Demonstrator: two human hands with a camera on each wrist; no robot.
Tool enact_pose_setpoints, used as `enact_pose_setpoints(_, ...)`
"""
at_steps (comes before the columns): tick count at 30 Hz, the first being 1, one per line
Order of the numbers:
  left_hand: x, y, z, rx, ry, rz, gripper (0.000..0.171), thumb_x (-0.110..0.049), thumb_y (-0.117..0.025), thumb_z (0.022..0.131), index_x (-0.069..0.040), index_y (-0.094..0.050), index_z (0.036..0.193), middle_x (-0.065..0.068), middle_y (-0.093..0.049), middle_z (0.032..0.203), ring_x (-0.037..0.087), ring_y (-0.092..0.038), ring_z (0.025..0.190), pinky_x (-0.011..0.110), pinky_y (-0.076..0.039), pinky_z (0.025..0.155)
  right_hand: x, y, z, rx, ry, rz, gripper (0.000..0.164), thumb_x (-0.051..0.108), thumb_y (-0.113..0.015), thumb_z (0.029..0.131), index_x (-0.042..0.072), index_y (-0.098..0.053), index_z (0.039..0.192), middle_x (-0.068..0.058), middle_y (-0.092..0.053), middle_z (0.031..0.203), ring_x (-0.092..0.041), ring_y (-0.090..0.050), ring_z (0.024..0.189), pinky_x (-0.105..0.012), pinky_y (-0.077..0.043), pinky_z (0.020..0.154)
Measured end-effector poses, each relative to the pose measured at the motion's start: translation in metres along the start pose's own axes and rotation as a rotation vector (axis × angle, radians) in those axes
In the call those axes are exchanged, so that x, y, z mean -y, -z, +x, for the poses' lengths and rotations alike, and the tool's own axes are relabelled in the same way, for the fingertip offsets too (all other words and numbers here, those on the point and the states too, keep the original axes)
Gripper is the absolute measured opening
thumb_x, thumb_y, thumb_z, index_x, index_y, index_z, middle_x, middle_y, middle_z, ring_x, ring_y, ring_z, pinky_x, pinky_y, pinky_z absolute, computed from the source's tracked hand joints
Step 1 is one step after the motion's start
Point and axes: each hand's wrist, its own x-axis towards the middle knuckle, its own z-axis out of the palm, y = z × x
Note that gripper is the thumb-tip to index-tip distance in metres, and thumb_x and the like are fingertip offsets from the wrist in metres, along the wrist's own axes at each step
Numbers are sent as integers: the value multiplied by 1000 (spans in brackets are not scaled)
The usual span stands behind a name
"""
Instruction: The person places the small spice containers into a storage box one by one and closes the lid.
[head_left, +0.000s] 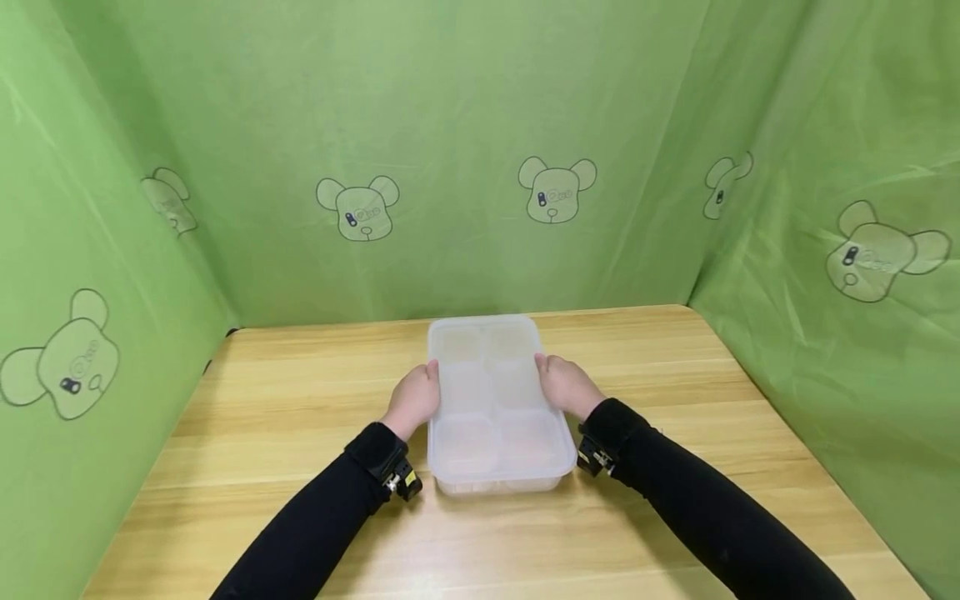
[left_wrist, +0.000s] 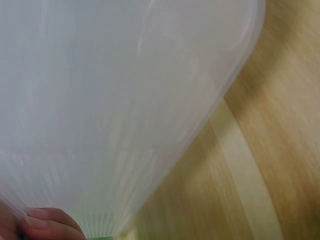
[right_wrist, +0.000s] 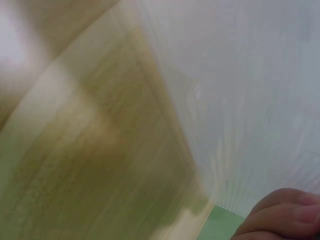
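Observation:
A translucent white plastic food storage box [head_left: 491, 392] with a lid is in the middle of the head view, its long side running away from me. Six compartments show through the lid. My left hand [head_left: 415, 400] grips its left side, thumb up at the lid's edge. On the opposite side my right hand [head_left: 568, 386] holds it the same way. The left wrist view shows bent fingers [left_wrist: 50, 224] against the box's ribbed side. In the right wrist view, curled fingers [right_wrist: 285, 215] lie against it too. Whether the box touches the table cannot be told.
The wooden table [head_left: 300, 508] lies under the box and arms. A green curtain [head_left: 465, 100] with bear-head drawings encloses the back and both sides. Black sleeves cover both forearms, and a small camera [head_left: 405, 482] sits at the left wrist.

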Motion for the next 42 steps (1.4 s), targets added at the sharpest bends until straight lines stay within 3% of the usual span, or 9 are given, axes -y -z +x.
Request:
enact_pose_setpoints(7, 0, 2, -1, 14, -3, -41, 58, -32, -22, 111, 9, -60, 127, 22, -66, 116, 33, -65, 97, 48, -51, 91, -2, 1, 2, 19, 2, 29, 60, 34, -18, 111, -12, -53, 126, -19, -62, 97, -28, -63, 86, -42, -56, 78)
enact_pose_setpoints(18, 5, -1, 3, 23, -19, -78, 57, -31, -21, 111, 8, -61, 125, 20, -67, 107, 31, -65, 92, 47, -51, 89, -5, 0, 4, 20, 15, 33, 60, 35, -16, 111, -9, -55, 120, -15, -58, 89, -27, -62, 85, -43, -56, 81)
enact_pose_setpoints(23, 6, -2, 5, 24, -16, -89, 57, -32, -21, 111, 8, -61, 124, 20, -67, 107, 32, -65, 94, 47, -51, 90, -6, 1, 4, 23, 20, 44, 61, 35, -16, 111, -10, -54, 124, -16, -60, 95, -27, -63, 88, -43, -56, 82)
enact_pose_setpoints(32, 5, -1, 4, 35, -9, -106, 59, -33, -20, 111, 9, -57, 130, 22, -65, 118, 33, -64, 101, 48, -50, 93, -7, 0, 4, 23, 12, 47, 63, 37, -15, 111, -11, -53, 127, -18, -61, 98, -29, -63, 92, -45, -55, 84)
enact_pose_setpoints(37, 0, 1, 2, 48, -2, -61, 60, -32, -18, 111, 11, -54, 132, 24, -63, 121, 36, -63, 106, 48, -49, 95, -4, 1, 2, 19, -5, 41, 67, 40, -13, 110, -10, -52, 131, -20, -62, 104, -30, -63, 94, -45, -55, 85)
enact_pose_setpoints(42, -3, 1, 0, 47, 1, 36, 60, -32, -18, 111, 12, -55, 129, 25, -63, 120, 39, -63, 106, 49, -49, 94, 0, 2, -2, 11, -6, 35, 65, 38, -14, 110, -10, -54, 127, -17, -60, 94, -28, -63, 86, -42, -57, 78)
